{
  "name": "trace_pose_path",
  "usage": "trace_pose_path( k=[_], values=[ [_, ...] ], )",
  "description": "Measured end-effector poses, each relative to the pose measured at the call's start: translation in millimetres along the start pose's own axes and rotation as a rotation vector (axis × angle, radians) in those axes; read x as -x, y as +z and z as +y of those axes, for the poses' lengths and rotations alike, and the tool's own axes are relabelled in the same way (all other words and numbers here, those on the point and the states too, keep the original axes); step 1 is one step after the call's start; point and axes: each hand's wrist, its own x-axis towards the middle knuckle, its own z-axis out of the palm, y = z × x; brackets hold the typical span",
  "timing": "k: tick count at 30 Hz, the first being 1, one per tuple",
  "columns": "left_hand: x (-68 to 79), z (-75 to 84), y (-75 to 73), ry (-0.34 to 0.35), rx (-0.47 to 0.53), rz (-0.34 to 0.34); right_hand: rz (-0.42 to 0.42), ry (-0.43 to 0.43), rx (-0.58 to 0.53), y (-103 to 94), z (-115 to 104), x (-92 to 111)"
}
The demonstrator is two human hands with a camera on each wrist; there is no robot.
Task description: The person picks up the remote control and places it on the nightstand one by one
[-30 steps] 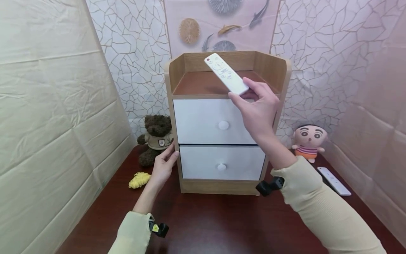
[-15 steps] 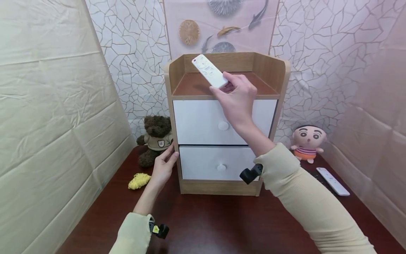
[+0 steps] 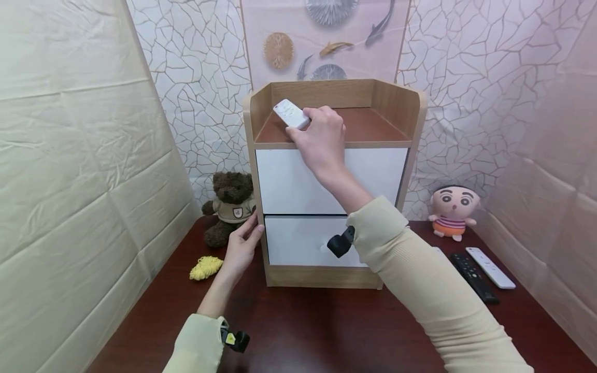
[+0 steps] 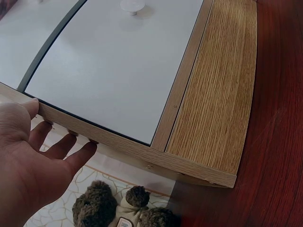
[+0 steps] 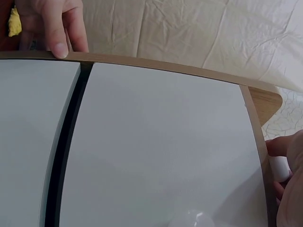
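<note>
My right hand (image 3: 322, 134) pinches a white remote control (image 3: 290, 113) by its near end, thumb at the front. The remote is tilted over the left part of the cabinet's brown top shelf (image 3: 373, 124); whether it touches the shelf is unclear. In the right wrist view, the right hand (image 5: 291, 170) covers most of the remote (image 5: 280, 168). My left hand (image 3: 240, 248) rests against the left side of the wooden cabinet (image 3: 322, 276). In the left wrist view, that hand (image 4: 38, 156) has its thumb on the front edge and its fingertips against the side panel.
Two white drawers, upper (image 3: 289, 181) and lower (image 3: 294, 241), have round knobs. A brown teddy bear (image 3: 230, 202) and yellow yarn (image 3: 206, 268) lie left. At right are a doll (image 3: 454, 210), a black remote (image 3: 473, 277) and a white remote (image 3: 491, 267).
My right hand has moved left and lower with the white remote, bringing it from above the shelf's middle to its left part. The left hand stays at the cabinet's side.
</note>
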Motion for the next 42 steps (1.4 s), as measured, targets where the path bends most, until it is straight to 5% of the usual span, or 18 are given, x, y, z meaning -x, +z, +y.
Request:
trace_pose_path(
  k=[18, 42],
  values=[
    [0.5, -1.5, 2.7, 0.002, -0.009, 0.013, -0.075, 0.079, 0.185, 8.3, -3.5, -3.2],
    [0.3, -0.2, 1.7, -0.007, 0.000, 0.012, -0.130, 0.003, 0.084, 1.6, -4.9, -1.2]
  ],
)
